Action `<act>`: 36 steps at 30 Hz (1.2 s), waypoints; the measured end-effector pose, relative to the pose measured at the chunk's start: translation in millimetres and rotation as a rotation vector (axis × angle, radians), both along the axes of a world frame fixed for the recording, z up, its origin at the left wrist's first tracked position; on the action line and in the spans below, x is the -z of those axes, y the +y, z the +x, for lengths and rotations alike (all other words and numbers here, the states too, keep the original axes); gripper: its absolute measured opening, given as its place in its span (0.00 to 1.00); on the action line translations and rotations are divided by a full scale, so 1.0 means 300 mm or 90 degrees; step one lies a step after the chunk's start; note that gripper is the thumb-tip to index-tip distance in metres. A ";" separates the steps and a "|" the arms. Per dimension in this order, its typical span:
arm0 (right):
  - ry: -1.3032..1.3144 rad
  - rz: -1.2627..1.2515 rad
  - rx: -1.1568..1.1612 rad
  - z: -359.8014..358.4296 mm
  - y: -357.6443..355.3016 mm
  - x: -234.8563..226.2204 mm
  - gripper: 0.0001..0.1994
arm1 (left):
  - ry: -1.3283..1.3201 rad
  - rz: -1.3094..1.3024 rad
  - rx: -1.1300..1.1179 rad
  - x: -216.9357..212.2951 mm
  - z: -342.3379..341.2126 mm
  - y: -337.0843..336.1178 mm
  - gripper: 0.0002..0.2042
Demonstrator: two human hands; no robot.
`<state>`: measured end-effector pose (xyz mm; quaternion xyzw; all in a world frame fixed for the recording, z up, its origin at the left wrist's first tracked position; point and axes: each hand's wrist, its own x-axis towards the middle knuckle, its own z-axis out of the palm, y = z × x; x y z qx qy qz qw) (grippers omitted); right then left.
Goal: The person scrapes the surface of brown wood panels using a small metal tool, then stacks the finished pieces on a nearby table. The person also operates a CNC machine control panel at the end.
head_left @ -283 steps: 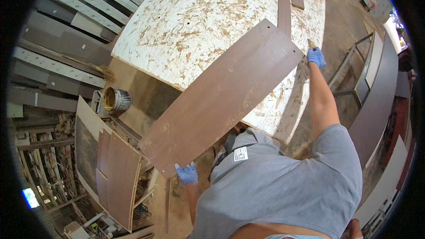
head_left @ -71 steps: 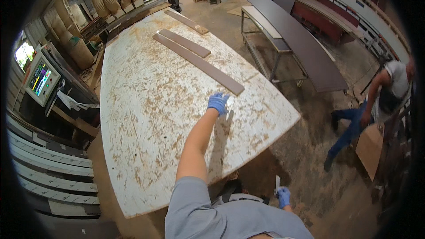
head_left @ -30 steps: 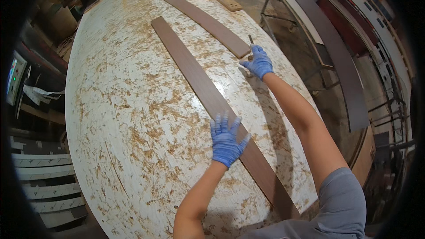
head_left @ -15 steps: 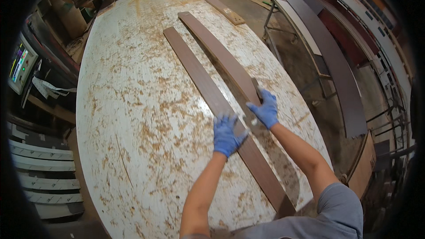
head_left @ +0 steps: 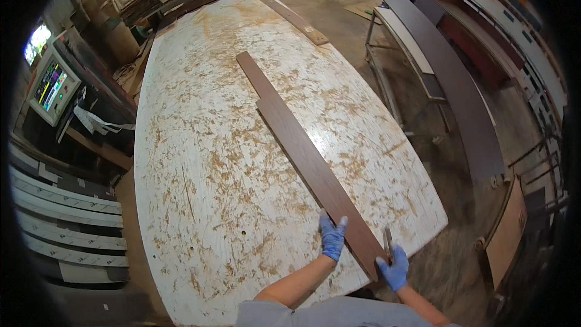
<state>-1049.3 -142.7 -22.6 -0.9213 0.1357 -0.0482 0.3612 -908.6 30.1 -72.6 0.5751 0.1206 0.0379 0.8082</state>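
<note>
Two brown wood-grain planks lie stacked lengthwise on the worn white tabletop (head_left: 212,224). The upper plank (head_left: 302,151) sits nearer me, and the far end of the lower plank (head_left: 254,75) sticks out beyond it. My left hand (head_left: 332,239), in a blue glove, is at the left edge near the close end, its fingers stretched along the side and its thumb at the top edge. My blue-gloved right hand (head_left: 394,271) is at the right edge by the near end, closed on a thin, flat grey tool (head_left: 388,237) that points away from me.
Another narrow board (head_left: 290,18) lies along the table's far right edge. To the right, long dark panels (head_left: 451,72) rest on a metal stand. A control screen (head_left: 53,88) stands at left, above stacked pale strips (head_left: 72,224).
The two planks lay side by side with a gap; now one overlaps the other. Both hands have moved toward me, to the near end. The view has shifted somewhat.
</note>
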 end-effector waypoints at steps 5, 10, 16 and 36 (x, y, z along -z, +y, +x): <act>0.022 -0.027 0.031 0.003 0.017 0.057 0.27 | 0.106 -0.015 0.024 0.075 -0.108 -0.056 0.30; 0.083 0.155 0.156 -0.113 -0.073 0.007 0.23 | 0.467 -0.058 0.143 -0.079 -0.157 -0.083 0.21; 0.203 0.214 0.161 -0.461 -0.215 -0.120 0.26 | 0.567 -0.316 0.492 -0.032 -0.388 -0.115 0.15; 0.125 0.374 0.611 -2.109 -0.262 -0.310 0.35 | 0.299 0.050 1.308 -0.248 -1.576 -0.859 0.28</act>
